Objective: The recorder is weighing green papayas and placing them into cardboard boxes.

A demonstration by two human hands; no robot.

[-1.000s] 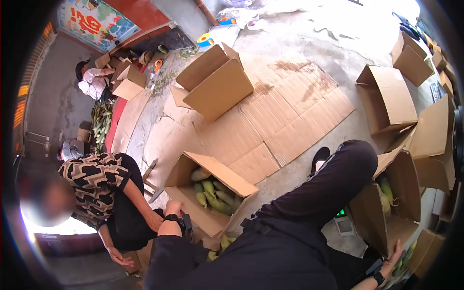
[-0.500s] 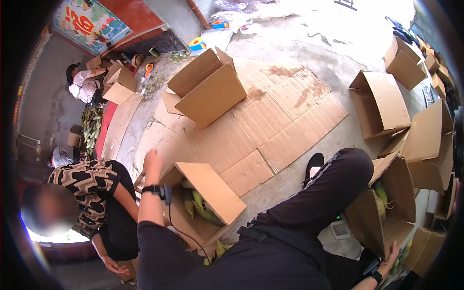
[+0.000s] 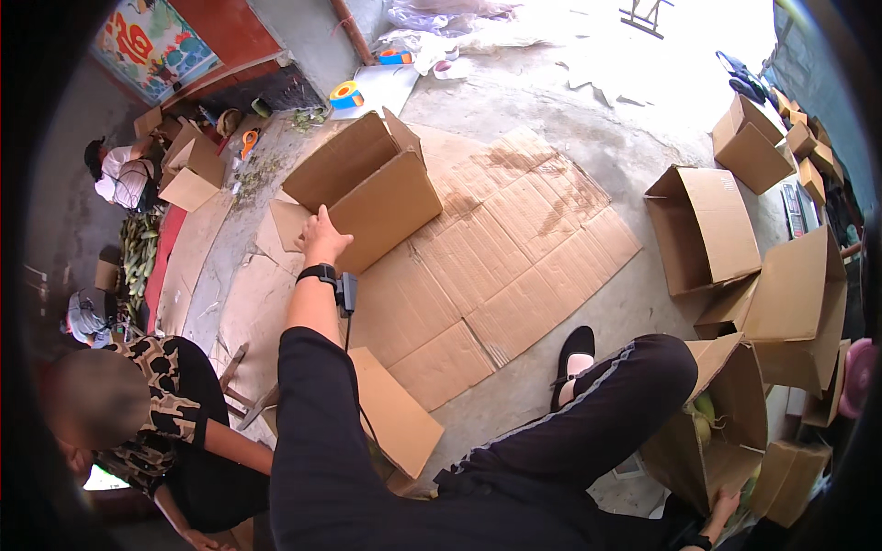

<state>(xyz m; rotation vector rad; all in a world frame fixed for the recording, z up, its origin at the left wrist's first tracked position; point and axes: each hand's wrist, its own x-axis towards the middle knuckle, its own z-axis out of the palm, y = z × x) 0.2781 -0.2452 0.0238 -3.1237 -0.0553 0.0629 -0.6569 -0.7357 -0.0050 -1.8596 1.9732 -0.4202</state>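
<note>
My left hand [image 3: 323, 241] is stretched forward at the near left edge of an upright cardboard box [image 3: 386, 207] with raised flaps. Its fingers are spread and hold nothing; I cannot tell whether they touch the cardboard. Below that arm stands another cardboard box [image 3: 397, 413], its inside mostly hidden by my sleeve. At the lower right, my right hand [image 3: 721, 508] grips the near edge of a cardboard box [image 3: 746, 390]. Inside this one lie green and pale yellow pieces that look like corn in husks [image 3: 706, 413].
A person in a patterned shirt [image 3: 184, 404] sits close at my left; another person [image 3: 124, 174] crouches farther back beside a green heap [image 3: 140, 257]. Flattened cardboard [image 3: 514, 248] covers the floor ahead. More boxes [image 3: 707, 225] stand at the right. Tape rolls [image 3: 345, 94] lie near the wall.
My left hand has moved forward from above the near left box to the upright box ahead. My right hand stays at the right box's edge. The view has shifted slightly.
</note>
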